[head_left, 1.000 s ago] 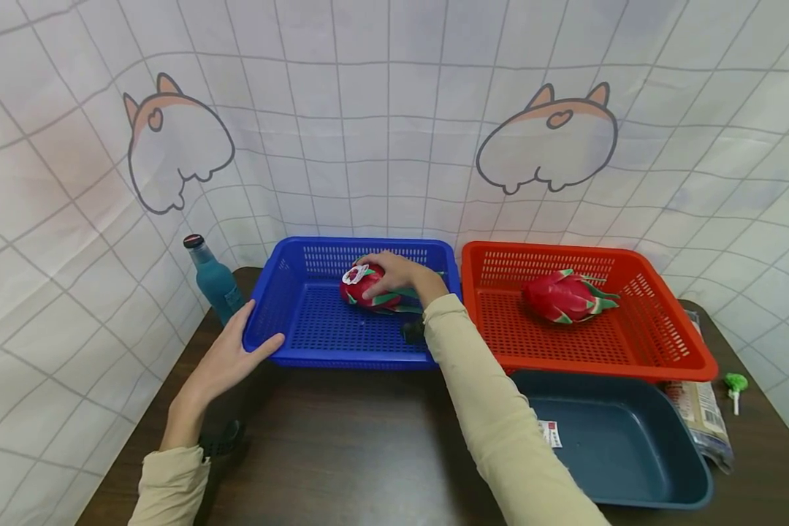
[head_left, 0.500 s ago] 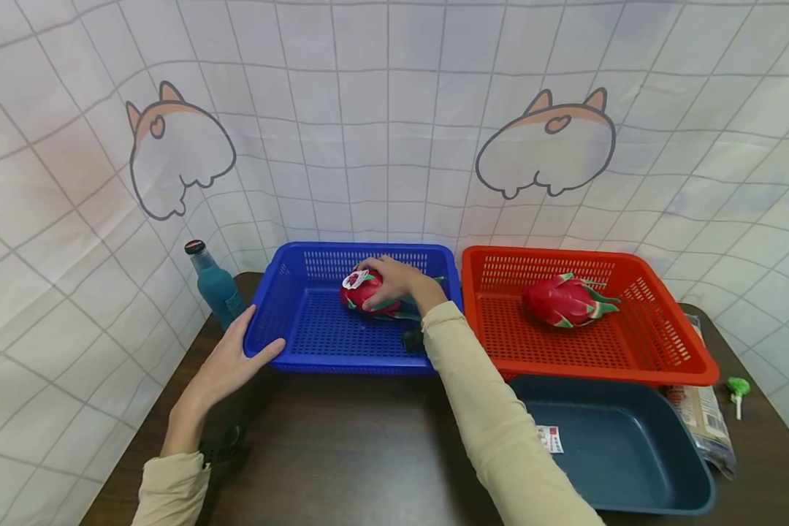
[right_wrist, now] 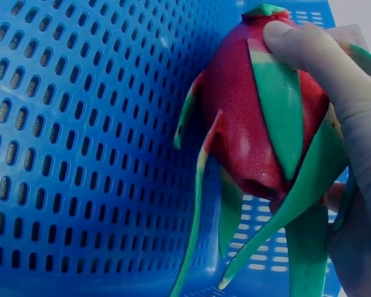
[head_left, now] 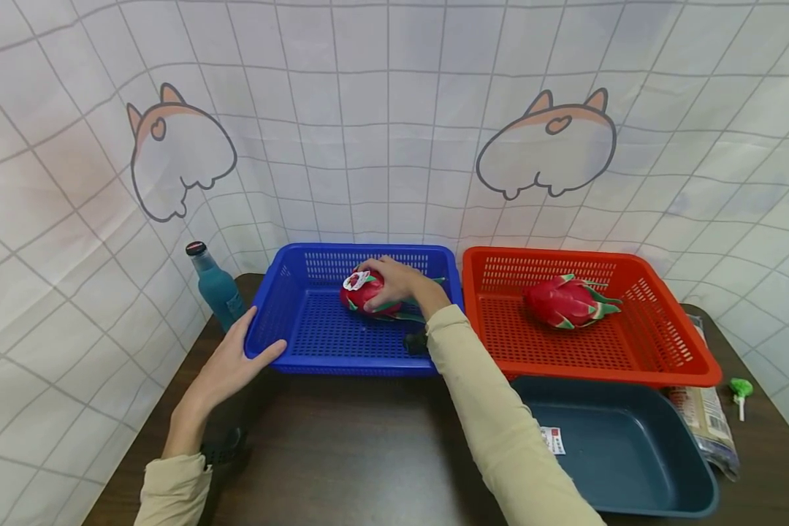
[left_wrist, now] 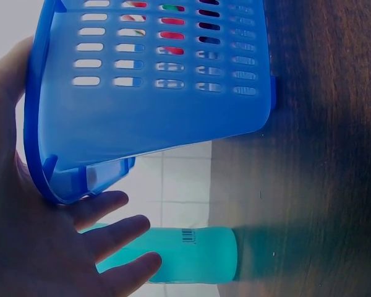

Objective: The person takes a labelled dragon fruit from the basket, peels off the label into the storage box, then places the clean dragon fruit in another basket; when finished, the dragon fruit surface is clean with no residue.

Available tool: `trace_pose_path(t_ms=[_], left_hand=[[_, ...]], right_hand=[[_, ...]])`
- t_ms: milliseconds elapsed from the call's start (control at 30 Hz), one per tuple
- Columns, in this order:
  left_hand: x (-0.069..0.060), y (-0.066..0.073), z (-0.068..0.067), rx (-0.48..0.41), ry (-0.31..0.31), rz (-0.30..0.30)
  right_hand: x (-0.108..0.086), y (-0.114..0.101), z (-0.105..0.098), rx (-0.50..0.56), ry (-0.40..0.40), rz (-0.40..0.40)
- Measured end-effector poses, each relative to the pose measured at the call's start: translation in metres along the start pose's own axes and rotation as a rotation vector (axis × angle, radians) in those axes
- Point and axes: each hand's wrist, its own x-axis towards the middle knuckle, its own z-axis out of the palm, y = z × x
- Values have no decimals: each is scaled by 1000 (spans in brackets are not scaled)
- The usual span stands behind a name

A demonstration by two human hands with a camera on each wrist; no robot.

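Small tabletop nook enclosed by cloth, whether in a home or lab cannot be told, dark wood-grain table (head_left: 342, 446), white grid-patterned fabric (head_left: 381, 146) with cartoon animal rumps (head_left: 546, 161) hanging around three sides

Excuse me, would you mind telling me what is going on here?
The person's right hand grips a dragon fruit inside the blue basket, while the left hand rests against that basket's near left corner. A second dragon fruit lies in the red basket alongside. Whether the first is lifted is unclear.
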Motion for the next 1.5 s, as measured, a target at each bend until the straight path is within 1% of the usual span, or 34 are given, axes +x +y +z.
trace_pose_path(t_ms=[300, 433, 567, 633, 733, 833, 933, 1000, 1067, 1200, 1233, 1367, 1433, 1500], left_hand=[[0, 1, 1, -2, -7, -9], [-1, 1, 1, 5, -11, -17], [-3, 1, 1, 4, -12, -22], [-3, 1, 2, 1, -12, -23], [-3, 1, 3, 2, -12, -26], [-3, 1, 3, 3, -11, -25], [-3, 1, 2, 2, -13, -24], [-2, 2, 1, 3, -14, -27], [-1, 2, 1, 5, -18, -32], [0, 5, 2, 9, -26, -41], [0, 5, 2, 2, -24, -34], [0, 3, 0, -25, -10, 20], [0, 2, -1, -35, -5, 45], [-1, 2, -2, -23, -9, 34]], right_hand=[[-4, 1, 0, 2, 14, -25], [-6, -3, -1, 35, 50, -58], [-8, -11, -6, 86, 84, -116], [-10, -18, -10, 114, 107, -162], [-15, -31, -18, 158, 150, -259], [-21, -45, -25, 221, 187, -371], [-31, -59, -32, 272, 209, -448], [-41, -70, -34, 288, 220, -484], [-55, -82, -37, 295, 235, -518], [-93, -107, -39, 292, 265, -570], [-104, -114, -39, 286, 270, -580], [-148, -136, -33, 243, 271, -597], [-170, -143, -27, 238, 251, -596], [-188, -147, -19, 248, 220, -581]])
